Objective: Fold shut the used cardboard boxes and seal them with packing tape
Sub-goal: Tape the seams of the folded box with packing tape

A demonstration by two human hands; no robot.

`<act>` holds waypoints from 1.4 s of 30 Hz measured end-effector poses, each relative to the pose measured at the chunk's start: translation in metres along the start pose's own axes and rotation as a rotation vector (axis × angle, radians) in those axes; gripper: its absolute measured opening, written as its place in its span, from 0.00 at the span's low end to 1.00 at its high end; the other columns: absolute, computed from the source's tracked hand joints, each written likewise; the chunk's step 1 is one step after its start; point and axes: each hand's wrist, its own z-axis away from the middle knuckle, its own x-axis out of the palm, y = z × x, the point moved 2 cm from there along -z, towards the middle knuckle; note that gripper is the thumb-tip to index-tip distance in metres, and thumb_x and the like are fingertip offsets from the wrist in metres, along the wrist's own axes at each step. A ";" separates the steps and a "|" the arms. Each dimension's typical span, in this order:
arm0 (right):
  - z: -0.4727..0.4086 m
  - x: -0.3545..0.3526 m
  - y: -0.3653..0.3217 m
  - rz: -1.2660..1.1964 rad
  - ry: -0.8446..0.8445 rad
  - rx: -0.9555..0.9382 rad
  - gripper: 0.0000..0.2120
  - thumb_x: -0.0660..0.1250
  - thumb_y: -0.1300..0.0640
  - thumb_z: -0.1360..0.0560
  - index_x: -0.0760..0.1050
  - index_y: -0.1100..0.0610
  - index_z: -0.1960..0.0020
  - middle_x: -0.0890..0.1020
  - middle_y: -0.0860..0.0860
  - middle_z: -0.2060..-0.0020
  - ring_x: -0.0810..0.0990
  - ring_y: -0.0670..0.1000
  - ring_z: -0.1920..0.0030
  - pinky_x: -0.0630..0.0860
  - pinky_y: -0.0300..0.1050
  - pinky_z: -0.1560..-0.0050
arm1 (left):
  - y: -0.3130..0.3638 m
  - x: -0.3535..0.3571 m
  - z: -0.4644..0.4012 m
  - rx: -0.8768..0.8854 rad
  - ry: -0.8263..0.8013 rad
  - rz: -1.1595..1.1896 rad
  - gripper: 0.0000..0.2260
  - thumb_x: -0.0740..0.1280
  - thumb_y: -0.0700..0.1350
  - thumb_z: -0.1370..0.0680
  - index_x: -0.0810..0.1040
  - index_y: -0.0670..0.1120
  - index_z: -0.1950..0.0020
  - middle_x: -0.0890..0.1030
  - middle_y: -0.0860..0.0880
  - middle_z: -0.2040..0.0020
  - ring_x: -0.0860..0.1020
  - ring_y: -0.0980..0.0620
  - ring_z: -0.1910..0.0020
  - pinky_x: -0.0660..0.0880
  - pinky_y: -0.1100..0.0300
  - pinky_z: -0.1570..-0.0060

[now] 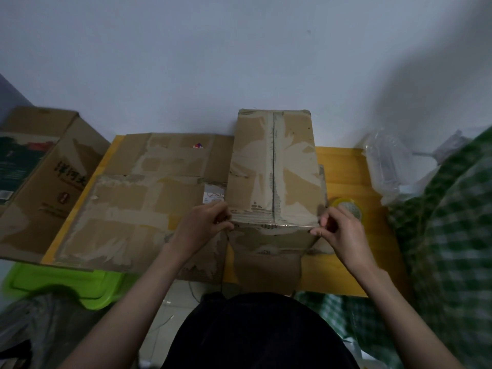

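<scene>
Fingers (222, 214) pinch clear tape (274, 225) along unmarked box (274, 166) edge.

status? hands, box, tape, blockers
Left hand and right hand pinch clear tape strip along box near edge. Top seam untaped. Tape roll behind right hand; nothing blocking.

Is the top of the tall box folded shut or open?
Shut: the tall box has both top flaps lying flat, meeting at a centre seam.

Box (275, 169) on table (343, 166); flattened cardboard (149, 198) left, tape roll (347, 207) right.
</scene>
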 end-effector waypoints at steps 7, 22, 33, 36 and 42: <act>0.002 -0.003 -0.002 -0.282 0.090 0.177 0.13 0.76 0.68 0.28 0.72 0.60 0.58 0.77 0.56 0.64 0.82 0.47 0.63 0.79 0.38 0.65 | 0.015 0.007 0.008 -0.185 0.175 0.240 0.09 0.74 0.45 0.24 0.78 0.50 0.46 0.81 0.54 0.51 0.81 0.58 0.55 0.77 0.71 0.56; -0.041 -0.031 -0.017 -0.520 0.490 0.189 0.03 0.69 0.63 0.22 0.76 0.62 0.52 0.83 0.54 0.60 0.85 0.54 0.61 0.83 0.62 0.53 | 0.099 -0.022 -0.055 -0.264 0.432 0.405 0.24 0.68 0.54 0.20 0.72 0.46 0.27 0.70 0.49 0.40 0.72 0.54 0.43 0.71 0.75 0.49; -0.066 -0.021 -0.071 -0.724 0.410 0.080 0.07 0.70 0.66 0.22 0.74 0.58 0.55 0.79 0.47 0.69 0.83 0.56 0.68 0.83 0.53 0.61 | 0.090 -0.082 -0.109 -0.282 0.530 0.292 0.31 0.69 0.61 0.23 0.68 0.44 0.27 0.67 0.47 0.34 0.66 0.54 0.36 0.66 0.66 0.41; -0.057 0.009 -0.097 -0.678 0.239 0.003 0.09 0.72 0.65 0.23 0.74 0.56 0.57 0.77 0.48 0.69 0.83 0.56 0.67 0.83 0.52 0.61 | 0.057 -0.086 -0.102 -0.371 0.585 0.304 0.33 0.69 0.61 0.23 0.66 0.44 0.25 0.65 0.47 0.30 0.67 0.51 0.32 0.67 0.63 0.38; -0.061 0.072 -0.139 -0.436 -0.046 -0.088 0.09 0.78 0.58 0.28 0.76 0.53 0.57 0.79 0.47 0.64 0.77 0.43 0.62 0.71 0.31 0.63 | -0.018 -0.052 -0.065 -0.600 0.539 0.381 0.35 0.61 0.52 0.16 0.42 0.47 0.17 0.42 0.50 0.17 0.44 0.51 0.19 0.48 0.53 0.21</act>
